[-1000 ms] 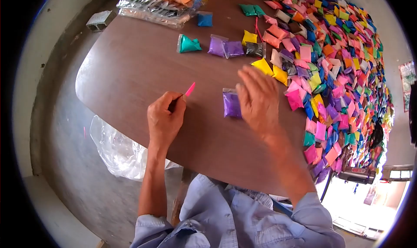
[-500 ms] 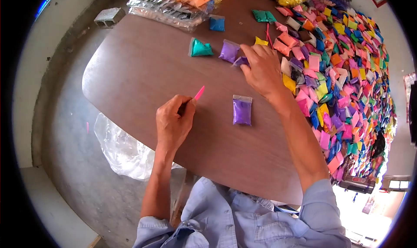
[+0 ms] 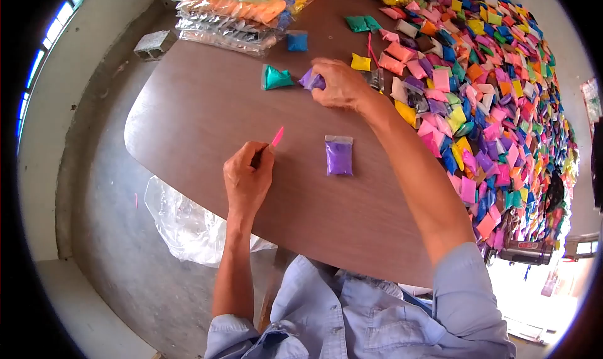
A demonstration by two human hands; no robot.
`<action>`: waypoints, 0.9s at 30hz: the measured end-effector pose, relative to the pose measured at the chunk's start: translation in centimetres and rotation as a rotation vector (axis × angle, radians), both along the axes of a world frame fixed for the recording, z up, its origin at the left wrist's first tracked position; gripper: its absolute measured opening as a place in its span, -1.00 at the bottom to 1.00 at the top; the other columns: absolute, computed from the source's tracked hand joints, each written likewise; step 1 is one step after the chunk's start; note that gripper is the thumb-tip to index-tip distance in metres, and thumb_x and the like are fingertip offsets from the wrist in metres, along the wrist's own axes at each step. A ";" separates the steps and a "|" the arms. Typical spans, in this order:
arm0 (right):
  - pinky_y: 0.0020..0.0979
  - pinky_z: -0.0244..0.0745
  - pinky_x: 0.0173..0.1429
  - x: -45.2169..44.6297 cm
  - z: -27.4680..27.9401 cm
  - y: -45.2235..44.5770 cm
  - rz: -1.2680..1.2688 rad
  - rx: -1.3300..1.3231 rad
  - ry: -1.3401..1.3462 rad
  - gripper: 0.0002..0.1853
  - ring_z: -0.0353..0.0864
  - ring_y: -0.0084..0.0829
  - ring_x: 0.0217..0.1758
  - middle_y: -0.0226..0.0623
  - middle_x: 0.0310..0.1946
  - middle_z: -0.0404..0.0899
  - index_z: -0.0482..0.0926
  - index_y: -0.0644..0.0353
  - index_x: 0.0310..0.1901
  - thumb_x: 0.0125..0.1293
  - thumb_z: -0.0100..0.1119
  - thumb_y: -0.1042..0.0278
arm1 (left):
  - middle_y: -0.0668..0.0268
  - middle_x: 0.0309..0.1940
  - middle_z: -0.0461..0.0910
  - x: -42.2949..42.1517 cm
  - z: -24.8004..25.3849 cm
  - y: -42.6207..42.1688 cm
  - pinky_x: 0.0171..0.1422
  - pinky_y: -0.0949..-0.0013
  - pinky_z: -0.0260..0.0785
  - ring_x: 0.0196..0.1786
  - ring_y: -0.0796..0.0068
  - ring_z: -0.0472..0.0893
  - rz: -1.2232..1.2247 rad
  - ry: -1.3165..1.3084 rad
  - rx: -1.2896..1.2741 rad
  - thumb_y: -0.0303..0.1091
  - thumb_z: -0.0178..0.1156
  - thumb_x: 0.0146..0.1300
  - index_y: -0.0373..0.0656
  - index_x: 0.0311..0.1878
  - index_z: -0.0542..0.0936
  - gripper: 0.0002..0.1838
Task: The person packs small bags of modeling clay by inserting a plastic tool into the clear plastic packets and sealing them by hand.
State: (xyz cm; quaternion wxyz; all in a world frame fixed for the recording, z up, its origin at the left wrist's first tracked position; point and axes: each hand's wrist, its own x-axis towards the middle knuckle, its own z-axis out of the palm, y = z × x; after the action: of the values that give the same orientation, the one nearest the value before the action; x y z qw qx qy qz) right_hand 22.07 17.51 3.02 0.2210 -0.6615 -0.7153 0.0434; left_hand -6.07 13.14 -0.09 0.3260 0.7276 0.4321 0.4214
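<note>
At twelve o'clock from the flat, clear-topped purple plastic packet (image 3: 339, 157) on the brown worktop (image 3: 188, 114), right hand (image 3: 342, 86), fingers half-curled, covers a second purple packet (image 3: 308, 81), hold unclear; at nine, left hand (image 3: 247, 174) pinches a slim pink strip (image 3: 277, 136), fingers closed, presumably leaving its tip clear.

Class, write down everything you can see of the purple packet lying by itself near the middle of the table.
The purple packet is a small oblong pouch, apparently clear plastic, plump with purple contents. A clear, unfilled strip crosses its far end; whether it is sealed is unclear. It lies on the brown table, right of the left hand and nearer the person than the right hand. Neither hand touches it.
</note>
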 end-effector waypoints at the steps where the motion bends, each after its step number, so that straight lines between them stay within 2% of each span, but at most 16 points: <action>1: -0.09 0.53 0.32 0.1 -0.2 0.6 0.045 -0.065 -0.019 -0.65 0.59 0.07 0.25 -0.01 0.17 0.64 0.63 0.28 -0.10 0.10 0.26 0.28 | 0.22 -0.55 0.59 0.0 0.1 0.1 -0.38 0.43 0.38 -0.52 0.56 0.52 0.000 0.009 -0.018 -0.50 0.35 0.34 -0.31 -0.24 0.67 -0.92; 2: -0.09 0.53 0.32 0.3 -0.4 0.8 0.044 -0.065 -0.018 -0.65 0.59 0.07 0.25 -0.01 0.17 0.64 0.63 0.28 -0.10 0.10 0.26 0.28 | 0.22 -0.55 0.59 0.0 0.2 0.2 -0.38 0.43 0.38 -0.52 0.56 0.52 0.000 0.010 -0.018 -0.50 0.35 0.34 -0.31 -0.24 0.67 -0.92; 4: 0.00 0.56 0.16 0.0 0.2 0.6 0.047 -0.045 -0.005 -0.70 0.64 0.13 0.07 -0.02 -0.06 0.68 0.61 0.24 -0.16 0.06 0.28 0.31 | 0.24 -0.56 0.58 0.1 0.4 0.0 -0.37 0.44 0.38 -0.50 0.59 0.52 -0.019 -0.066 -0.074 -0.48 0.36 0.35 -0.32 -0.23 0.67 -0.91; 5: 0.00 0.56 0.16 -0.1 -0.4 0.5 0.037 -0.050 -0.005 -0.70 0.64 0.13 0.07 -0.02 -0.06 0.68 0.61 0.24 -0.16 0.06 0.28 0.31 | 0.24 -0.56 0.58 0.0 0.3 0.0 -0.37 0.44 0.38 -0.50 0.59 0.52 -0.030 -0.066 -0.079 -0.48 0.36 0.35 -0.32 -0.23 0.67 -0.91; 7: 0.08 0.55 -0.03 -0.2 -1.8 0.6 0.099 0.211 0.003 -0.75 0.64 0.15 -0.11 -0.06 -0.26 0.64 0.56 0.20 -0.23 0.05 0.28 0.33 | 0.27 -0.57 0.58 -0.2 0.1 0.2 -0.35 0.44 0.39 -0.48 0.63 0.51 0.001 -0.007 -0.030 -0.46 0.36 0.36 -0.31 -0.23 0.68 -0.90; 9: 0.11 0.53 -0.10 -0.4 -1.9 -0.3 0.106 0.198 -0.035 -0.77 0.64 0.15 -0.17 -0.06 -0.30 0.62 0.53 0.16 -0.26 0.03 0.28 0.35 | 0.28 -0.56 0.59 -0.2 0.0 0.1 -0.33 0.44 0.40 -0.45 0.67 0.49 0.035 0.072 -0.022 -0.41 0.35 0.39 -0.26 -0.21 0.73 -0.89; 10: 0.11 0.52 -0.14 -0.4 -2.3 -1.2 0.114 0.310 0.001 -0.77 0.64 0.12 -0.20 -0.06 -0.32 0.61 0.50 0.15 -0.28 0.00 0.28 0.35 | 0.30 -0.56 0.58 -0.4 -0.6 0.3 -0.33 0.43 0.40 -0.44 0.68 0.47 0.013 0.079 -0.057 -0.39 0.33 0.42 -0.24 -0.18 0.74 -0.88; 12: 0.05 0.56 -0.08 -0.8 -1.4 -3.8 0.023 0.331 -0.032 -0.74 0.66 0.07 -0.12 -0.09 -0.26 0.63 0.52 0.15 -0.25 0.00 0.29 0.36 | 0.36 -0.51 0.59 -0.6 -1.5 0.6 -0.30 0.46 0.38 -0.39 0.69 0.47 0.001 0.075 0.037 -0.37 0.32 0.46 -0.22 -0.15 0.73 -0.87; 13: 0.01 0.58 -0.01 -0.7 -1.0 -5.5 -0.001 0.384 -0.022 -0.74 0.66 0.03 -0.06 -0.12 -0.21 0.63 0.53 0.18 -0.22 0.02 0.28 0.38 | 0.38 -0.49 0.57 -0.7 -1.2 0.7 -0.28 0.47 0.40 -0.38 0.68 0.48 -0.010 0.090 -0.017 -0.36 0.31 0.48 -0.23 -0.16 0.72 -0.86; 14: -0.01 0.60 0.01 -0.7 0.7 -8.4 -0.060 0.398 -0.032 -0.75 0.66 0.01 -0.04 -0.13 -0.21 0.63 0.55 0.19 -0.19 0.05 0.28 0.40 | 0.42 -0.50 0.55 -1.1 -2.3 1.5 -0.30 0.47 0.36 -0.41 0.68 0.45 -0.030 0.069 -0.006 -0.34 0.31 0.49 -0.23 -0.16 0.72 -0.85; 15: -0.04 0.61 0.04 -0.9 2.1 -11.4 -0.113 0.415 -0.033 -0.76 0.66 -0.01 -0.02 -0.14 -0.20 0.63 0.56 0.20 -0.17 0.08 0.28 0.42 | 0.45 -0.49 0.54 -1.2 -1.9 1.4 -0.34 0.50 0.29 -0.43 0.69 0.42 -0.050 0.058 -0.115 -0.30 0.30 0.51 -0.21 -0.15 0.71 -0.83; 17: -0.07 0.62 0.03 0.1 3.9 -17.9 -0.214 0.435 0.003 -0.76 0.66 -0.03 -0.04 -0.14 -0.20 0.63 0.56 0.20 -0.17 0.09 0.30 0.45 | 0.46 -0.48 0.53 -1.1 -1.9 1.3 -0.36 0.51 0.23 -0.43 0.70 0.39 -0.012 0.119 -0.099 -0.25 0.28 0.52 -0.19 -0.10 0.72 -0.80; 20: -0.19 0.64 0.02 2.2 5.5 -28.7 -0.442 0.435 0.087 -0.75 0.68 -0.09 -0.11 -0.15 -0.19 0.63 0.56 0.22 -0.19 0.08 0.36 0.57 | 0.46 -0.45 0.55 -1.5 -2.9 2.1 -0.37 0.52 0.25 -0.43 0.70 0.41 0.010 0.176 -0.124 -0.20 0.28 0.52 -0.17 -0.06 0.73 -0.77; 22: -0.25 0.64 0.02 3.4 5.8 -36.1 -0.618 0.375 -0.006 -0.74 0.70 -0.13 -0.12 -0.15 -0.15 0.65 0.54 0.23 -0.20 0.08 0.37 0.61 | 0.45 -0.43 0.57 -1.7 -3.3 2.4 -0.37 0.52 0.25 -0.43 0.69 0.41 -0.010 0.170 -0.113 -0.19 0.28 0.52 -0.16 -0.04 0.73 -0.77; 24: -0.18 0.62 -0.09 4.1 6.2 -42.2 -0.769 0.343 0.042 -0.76 0.69 -0.06 -0.14 -0.18 -0.22 0.63 0.56 0.16 -0.18 0.11 0.37 0.55 | 0.44 -0.37 0.61 -2.4 -4.3 3.5 -0.37 0.51 0.26 -0.40 0.68 0.45 -0.027 0.149 -0.112 -0.18 0.28 0.51 -0.11 -0.03 0.74 -0.78; 27: -0.18 0.61 -0.08 4.2 6.5 -48.5 -1.000 0.262 0.031 -0.77 0.70 -0.02 -0.17 -0.13 -0.21 0.63 0.56 0.21 -0.17 0.13 0.36 0.55 | 0.43 -0.36 0.62 -1.8 -3.9 3.0 -0.37 0.51 0.26 -0.37 0.67 0.47 -0.012 0.133 -0.113 -0.17 0.26 0.51 -0.12 -0.04 0.74 -0.77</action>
State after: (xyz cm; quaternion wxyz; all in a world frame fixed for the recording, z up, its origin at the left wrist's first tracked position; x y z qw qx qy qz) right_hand 26.31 -31.02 9.51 0.3063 -0.8886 -0.3077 -0.1479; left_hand -7.92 16.11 -3.96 0.3395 0.7370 0.4716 0.3452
